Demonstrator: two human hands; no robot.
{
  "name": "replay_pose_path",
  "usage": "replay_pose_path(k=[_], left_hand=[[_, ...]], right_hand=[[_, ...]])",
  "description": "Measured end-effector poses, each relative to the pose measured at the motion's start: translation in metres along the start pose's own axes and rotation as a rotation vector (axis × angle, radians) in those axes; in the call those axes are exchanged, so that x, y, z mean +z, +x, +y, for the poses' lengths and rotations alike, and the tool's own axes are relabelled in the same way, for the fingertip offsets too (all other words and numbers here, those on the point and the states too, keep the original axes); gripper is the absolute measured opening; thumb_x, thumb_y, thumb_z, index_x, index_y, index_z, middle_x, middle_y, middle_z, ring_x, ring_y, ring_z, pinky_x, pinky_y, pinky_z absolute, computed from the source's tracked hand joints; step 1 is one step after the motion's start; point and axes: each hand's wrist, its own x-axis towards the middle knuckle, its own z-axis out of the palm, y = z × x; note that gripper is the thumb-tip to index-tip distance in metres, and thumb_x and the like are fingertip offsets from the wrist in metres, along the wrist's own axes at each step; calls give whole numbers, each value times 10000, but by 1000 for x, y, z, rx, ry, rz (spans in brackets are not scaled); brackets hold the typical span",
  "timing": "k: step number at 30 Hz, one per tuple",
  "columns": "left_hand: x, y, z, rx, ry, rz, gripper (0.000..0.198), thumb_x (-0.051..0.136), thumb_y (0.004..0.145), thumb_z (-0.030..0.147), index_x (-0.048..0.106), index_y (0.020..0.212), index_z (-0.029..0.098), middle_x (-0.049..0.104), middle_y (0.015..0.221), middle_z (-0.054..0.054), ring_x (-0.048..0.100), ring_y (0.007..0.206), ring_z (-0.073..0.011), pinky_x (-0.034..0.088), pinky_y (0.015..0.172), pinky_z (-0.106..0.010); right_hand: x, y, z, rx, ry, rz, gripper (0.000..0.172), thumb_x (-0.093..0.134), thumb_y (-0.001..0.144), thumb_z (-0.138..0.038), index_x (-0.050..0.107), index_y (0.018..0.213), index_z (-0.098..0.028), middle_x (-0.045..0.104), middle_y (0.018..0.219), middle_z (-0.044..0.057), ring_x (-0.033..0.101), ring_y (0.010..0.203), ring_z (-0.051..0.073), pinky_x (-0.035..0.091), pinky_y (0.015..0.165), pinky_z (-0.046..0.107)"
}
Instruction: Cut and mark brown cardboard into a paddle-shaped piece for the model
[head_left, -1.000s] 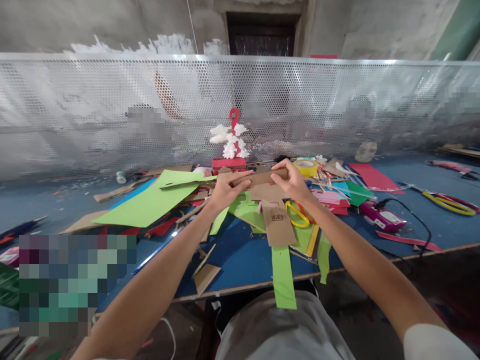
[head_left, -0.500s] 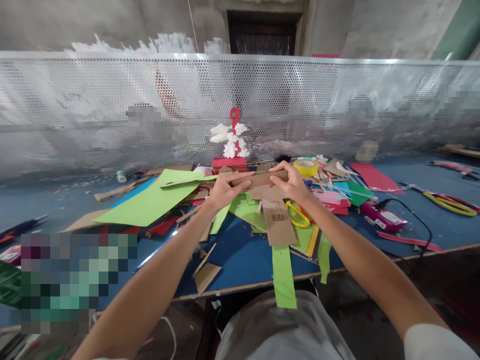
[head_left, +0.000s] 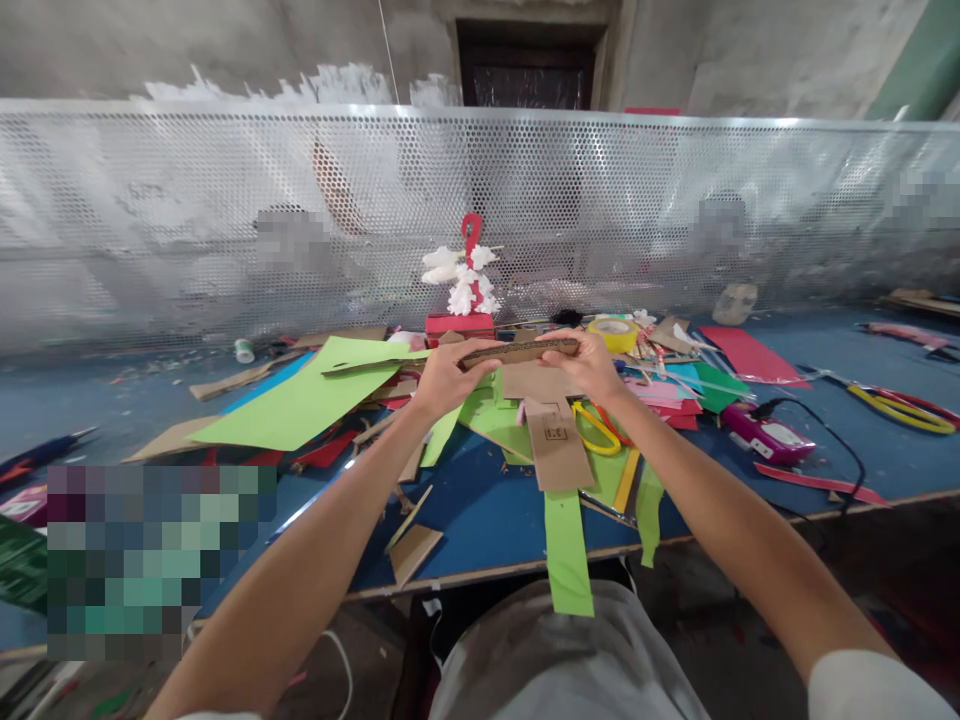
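A long, narrow cardboard strip [head_left: 517, 352] is held crosswise above the table, its corrugated edge facing me. My left hand [head_left: 450, 380] is closed on its left part, and the strip reaches on past that hand over a light green sheet [head_left: 289, 415]. Near the right end, my right hand [head_left: 592, 365] pinches it between thumb and fingers. Below the hands lies a flat cardboard piece [head_left: 559, 450] with a printed mark. A light green paper strip [head_left: 568, 560] extends from under it over the table edge. Yellow-handled scissors [head_left: 596, 430] lie beside it, partly covered.
Behind the hands stands a red stand with white flowers [head_left: 463, 325], before a perforated metal screen [head_left: 360, 220]. Yellow tape [head_left: 613, 333], coloured paper scraps, a red sheet [head_left: 750, 353], a purple device [head_left: 769, 435] with a cord and yellow-and-red-handled pliers [head_left: 900, 405] lie rightward.
The cardboard strip has tilted in my hands, so its corrugated edge shows more and its flat face less. Both hands keep their hold at nearly the same place.
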Motion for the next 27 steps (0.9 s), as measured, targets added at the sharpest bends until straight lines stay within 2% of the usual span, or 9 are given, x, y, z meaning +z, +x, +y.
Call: replay_pose_path(k=[7,11,14,17,20,23,27], left_hand=[[-3,1,0,-10,-36,-2,342,795,904,477,870,1127,228,845,988,-85,777,827,-226,639,778,-352],[-3,3,2,-24,-96,10,376,818,882,487,869,1131,209,843,1057,-105,795,920,-245,662,859,-380],[0,2,2,-89,-242,-19,509,846,860,535,845,1230,185,828,1162,-128,810,946,-254,692,856,-391],[6,1,2,-219,-446,-80,658,886,814,600,816,1304,166,825,1177,-134,827,894,-259,722,842,-427],[11,0,2,-348,-575,-89,711,952,736,597,828,1272,146,829,1157,-139,833,888,-271,733,873,-475],[12,0,0,-400,-634,-85,693,991,695,564,846,1218,132,827,1157,-147,830,942,-282,731,919,-493],[10,0,-6,-431,-653,-101,653,988,713,535,848,1214,140,825,1156,-147,830,955,-275,730,931,-487]], right_hand=[[-2,-2,-2,21,-9,-56,463,983,660,-575,807,961,-271,794,976,32,768,816,235,678,923,514],[6,-7,-8,-88,-79,-10,430,905,797,-556,738,1104,-306,759,1094,42,752,868,233,688,885,481],[12,-10,-11,-150,-138,13,331,833,870,-552,728,1045,-291,715,1118,61,724,914,246,697,829,474],[13,-9,-12,-92,-121,26,324,837,845,-545,715,975,-274,688,1028,54,695,862,241,700,789,488],[14,-7,-9,-17,-68,48,351,866,797,-529,690,941,-262,670,984,39,669,816,219,706,769,485],[15,-5,-2,46,-26,61,370,889,764,-507,668,922,-256,638,915,18,653,796,199,713,774,470],[18,-2,9,120,21,73,382,903,727,-480,651,911,-260,621,873,5,668,812,199,714,787,474]])
